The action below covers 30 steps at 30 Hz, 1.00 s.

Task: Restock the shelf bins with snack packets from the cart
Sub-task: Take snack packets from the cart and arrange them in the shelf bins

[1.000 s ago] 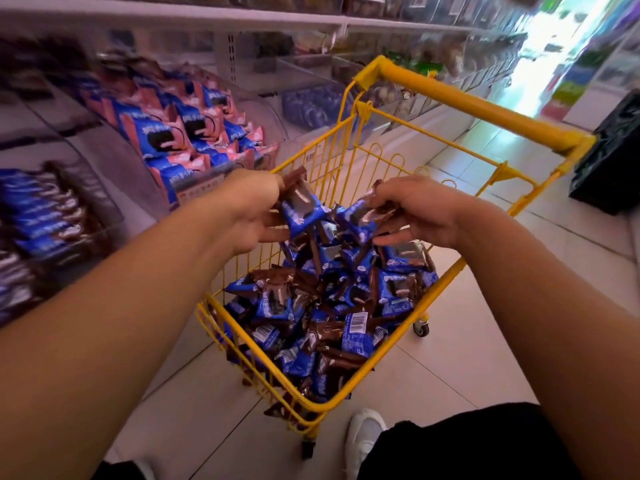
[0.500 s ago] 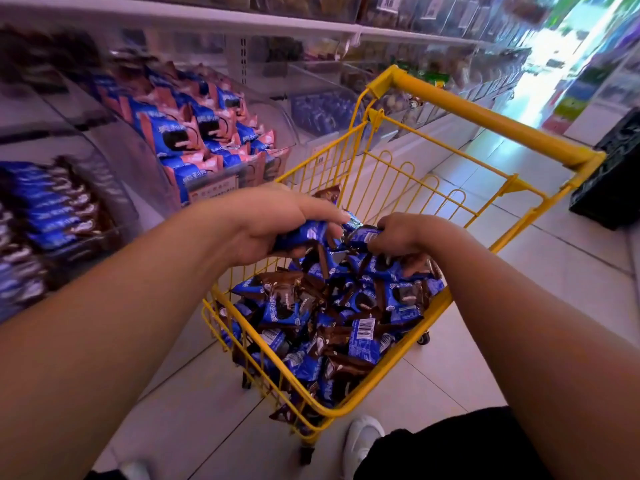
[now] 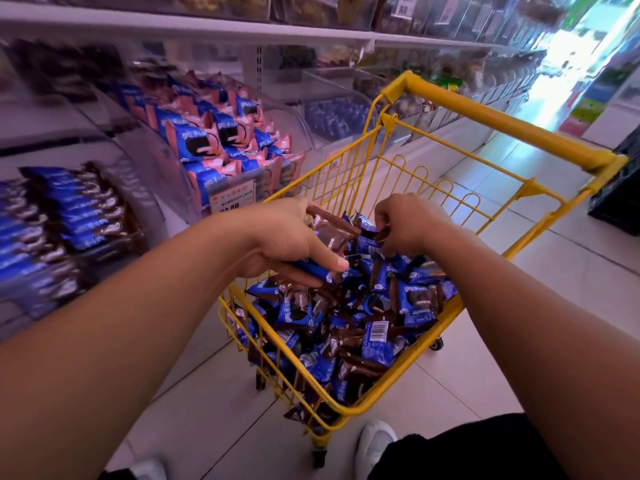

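Note:
A small yellow wire cart (image 3: 498, 117) stands in the aisle, its basket filled with a pile of blue-and-brown snack packets (image 3: 367, 323). My left hand (image 3: 280, 237) grips a bundle of these packets (image 3: 330, 233) above the pile, thumb over the top. My right hand (image 3: 405, 226) is curled around more packets at the back of the pile. To the left, a clear shelf bin (image 3: 69, 216) holds rows of the same blue-and-brown packets. The bin beside it (image 3: 221, 143) holds blue-and-pink packets.
More clear bins (image 3: 339, 116) run along the shelf behind the cart, under an upper shelf (image 3: 207, 24) of other snacks. A dark crate (image 3: 620, 188) sits on the tiled floor at the right. My white shoes (image 3: 375, 441) stand by the cart's near corner.
Both hands dropped from above the cart into the pile and closed on further packets. The left hand's bundle has grown, and the view has tilted slightly downward.

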Each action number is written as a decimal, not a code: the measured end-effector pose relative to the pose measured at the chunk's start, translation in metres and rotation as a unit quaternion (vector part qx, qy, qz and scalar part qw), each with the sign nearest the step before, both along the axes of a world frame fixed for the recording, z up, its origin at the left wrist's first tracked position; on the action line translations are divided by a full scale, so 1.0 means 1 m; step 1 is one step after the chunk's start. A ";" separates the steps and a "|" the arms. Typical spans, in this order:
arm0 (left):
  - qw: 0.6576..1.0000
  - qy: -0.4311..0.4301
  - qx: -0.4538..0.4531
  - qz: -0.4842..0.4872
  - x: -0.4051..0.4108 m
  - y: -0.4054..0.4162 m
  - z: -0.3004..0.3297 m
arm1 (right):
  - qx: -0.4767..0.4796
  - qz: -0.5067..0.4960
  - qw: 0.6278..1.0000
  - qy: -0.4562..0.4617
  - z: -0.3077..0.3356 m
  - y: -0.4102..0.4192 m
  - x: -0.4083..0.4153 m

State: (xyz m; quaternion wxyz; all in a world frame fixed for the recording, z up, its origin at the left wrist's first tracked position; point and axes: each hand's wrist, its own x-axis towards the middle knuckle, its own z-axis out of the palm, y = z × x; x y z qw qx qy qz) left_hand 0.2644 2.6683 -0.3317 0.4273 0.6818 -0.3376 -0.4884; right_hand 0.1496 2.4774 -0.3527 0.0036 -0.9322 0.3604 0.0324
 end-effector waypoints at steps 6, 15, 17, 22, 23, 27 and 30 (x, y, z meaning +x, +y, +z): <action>0.998 -0.045 -0.018 0.033 0.013 0.005 -0.002 | 0.046 0.055 0.995 -0.076 0.024 0.000 -0.012; 0.987 0.063 -0.007 0.148 0.025 0.020 0.006 | 0.026 0.270 0.922 -0.276 0.062 0.051 -0.029; 0.985 0.112 0.007 0.132 0.027 0.028 0.013 | -0.064 0.322 0.896 -0.298 0.072 0.066 -0.033; 0.979 0.198 0.020 0.038 0.034 0.059 0.028 | -0.132 0.441 0.845 -0.274 0.073 0.097 -0.029; 0.979 0.202 0.010 0.020 0.034 0.065 0.028 | -0.125 0.451 0.838 -0.280 0.070 0.101 -0.024; 0.964 0.255 -0.043 0.061 0.040 0.086 0.024 | -0.057 0.428 0.826 -0.362 0.067 0.107 -0.007; 0.958 0.257 -0.086 0.091 0.047 0.097 0.023 | 0.063 0.357 0.831 -0.421 0.064 0.111 0.004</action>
